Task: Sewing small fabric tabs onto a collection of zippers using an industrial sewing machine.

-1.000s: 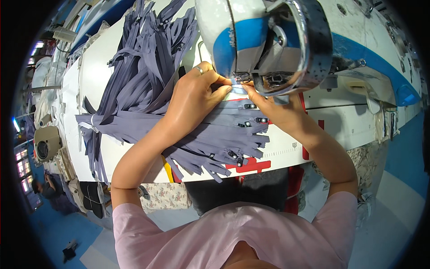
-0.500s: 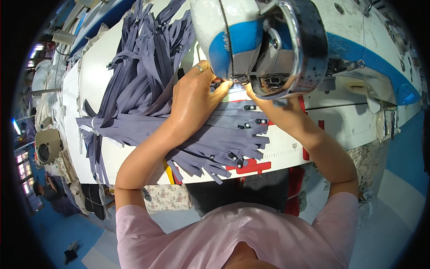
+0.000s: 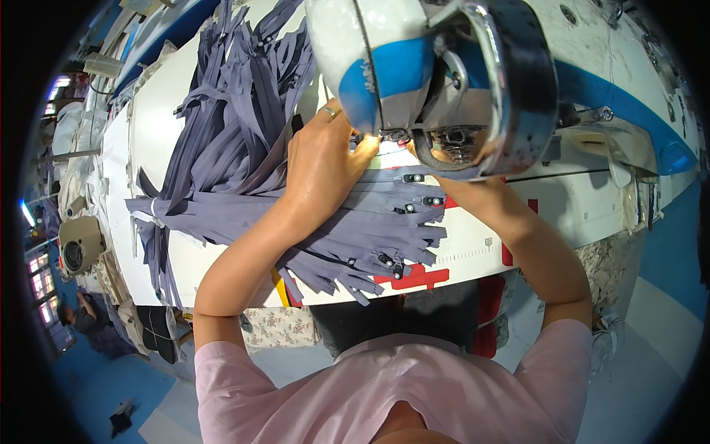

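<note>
My left hand point(image 3: 322, 166), a ring on one finger, lies on a fan of grey-purple zippers point(image 3: 370, 229), its fingertips pinched on one zipper right under the sewing machine head point(image 3: 414, 66). Only the wrist of my right hand point(image 3: 460, 185) shows. Its fingers are hidden behind the machine head at the needle area, so I cannot tell what they hold.
A big loose pile of the same zippers point(image 3: 237, 111) covers the white table point(image 3: 133, 155) to the left and back. Red marks point(image 3: 414, 277) and a ruler scale run along the table's front edge. Another sewing machine point(image 3: 78, 244) stands far left.
Both hands stay at the needle. The view has shifted so the machine head looms larger and now covers my right hand's fingers.
</note>
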The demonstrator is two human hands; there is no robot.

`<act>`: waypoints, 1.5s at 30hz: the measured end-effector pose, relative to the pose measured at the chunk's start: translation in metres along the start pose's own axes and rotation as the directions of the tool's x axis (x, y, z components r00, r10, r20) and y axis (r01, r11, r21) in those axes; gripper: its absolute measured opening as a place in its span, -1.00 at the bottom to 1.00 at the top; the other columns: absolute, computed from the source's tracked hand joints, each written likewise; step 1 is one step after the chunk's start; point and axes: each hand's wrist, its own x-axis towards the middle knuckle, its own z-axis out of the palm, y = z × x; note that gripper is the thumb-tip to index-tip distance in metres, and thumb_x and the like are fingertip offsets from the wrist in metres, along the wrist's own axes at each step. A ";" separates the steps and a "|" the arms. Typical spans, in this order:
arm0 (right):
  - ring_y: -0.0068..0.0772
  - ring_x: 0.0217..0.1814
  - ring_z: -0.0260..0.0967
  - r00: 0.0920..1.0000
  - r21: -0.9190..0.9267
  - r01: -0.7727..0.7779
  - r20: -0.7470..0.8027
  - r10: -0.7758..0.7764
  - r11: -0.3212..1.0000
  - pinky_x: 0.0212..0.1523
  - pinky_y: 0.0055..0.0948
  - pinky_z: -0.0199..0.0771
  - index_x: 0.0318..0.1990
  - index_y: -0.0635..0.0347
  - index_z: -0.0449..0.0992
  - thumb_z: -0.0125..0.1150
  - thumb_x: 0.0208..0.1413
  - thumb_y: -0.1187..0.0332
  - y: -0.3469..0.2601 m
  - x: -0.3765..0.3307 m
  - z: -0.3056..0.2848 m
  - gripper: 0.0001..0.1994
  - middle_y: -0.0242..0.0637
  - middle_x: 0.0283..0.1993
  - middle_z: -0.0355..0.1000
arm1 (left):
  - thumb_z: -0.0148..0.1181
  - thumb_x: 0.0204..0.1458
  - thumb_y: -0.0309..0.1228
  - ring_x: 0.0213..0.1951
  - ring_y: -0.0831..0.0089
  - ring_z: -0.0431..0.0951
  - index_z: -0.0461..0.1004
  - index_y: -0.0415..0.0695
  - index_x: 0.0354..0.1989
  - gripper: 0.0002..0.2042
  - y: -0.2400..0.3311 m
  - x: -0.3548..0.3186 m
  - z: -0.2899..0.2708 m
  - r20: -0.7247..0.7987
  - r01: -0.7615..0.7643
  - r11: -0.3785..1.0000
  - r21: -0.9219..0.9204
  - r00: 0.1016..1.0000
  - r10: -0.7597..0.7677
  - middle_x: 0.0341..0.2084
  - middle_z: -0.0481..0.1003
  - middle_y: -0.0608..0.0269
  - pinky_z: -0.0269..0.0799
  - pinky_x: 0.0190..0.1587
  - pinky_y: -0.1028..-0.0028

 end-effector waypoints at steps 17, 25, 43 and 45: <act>0.17 -0.36 0.45 0.974 0.150 -0.223 -0.015 0.228 0.963 -0.33 0.01 0.41 -0.31 0.22 0.55 0.07 -0.13 0.69 -0.015 0.016 -0.013 -0.76 -0.06 -0.43 0.51 | 0.38 -0.07 -0.40 -0.38 -0.06 0.58 0.48 -0.26 -0.21 -0.70 -0.004 -0.003 0.003 0.031 -0.042 0.987 0.155 0.999 0.037 -0.30 0.51 -0.06 0.48 -0.38 0.09; 0.15 -0.35 0.47 0.955 0.116 -0.278 0.139 0.261 0.954 -0.33 0.01 0.45 -0.34 0.18 0.56 0.09 -0.13 0.69 -0.004 0.008 -0.003 -0.77 -0.05 -0.44 0.51 | 0.38 -0.07 -0.39 -0.42 -0.05 0.57 0.47 -0.27 -0.24 -0.71 -0.003 -0.003 0.002 -0.019 -0.065 0.989 0.134 0.998 0.068 -0.35 0.49 -0.04 0.47 -0.40 0.11; 0.13 -0.35 0.46 0.941 0.072 -0.287 0.207 0.268 0.955 -0.32 0.00 0.43 -0.30 0.23 0.56 0.07 -0.13 0.66 0.000 0.012 -0.007 -0.76 -0.03 -0.42 0.51 | 0.41 -0.07 -0.37 -0.38 -0.10 0.56 0.42 -0.29 -0.23 -0.66 -0.004 -0.003 0.004 0.000 -0.044 0.978 0.206 0.999 0.045 -0.35 0.48 -0.07 0.47 -0.37 0.08; 0.12 -0.35 0.46 0.948 0.070 -0.267 0.197 0.249 0.961 -0.32 0.00 0.43 -0.29 0.23 0.56 0.06 -0.13 0.66 0.000 0.012 -0.008 -0.76 -0.03 -0.41 0.51 | 0.41 -0.07 -0.37 -0.38 -0.10 0.56 0.42 -0.30 -0.23 -0.66 -0.003 -0.003 0.004 0.021 -0.020 0.975 0.221 1.000 0.016 -0.36 0.48 -0.06 0.46 -0.38 0.08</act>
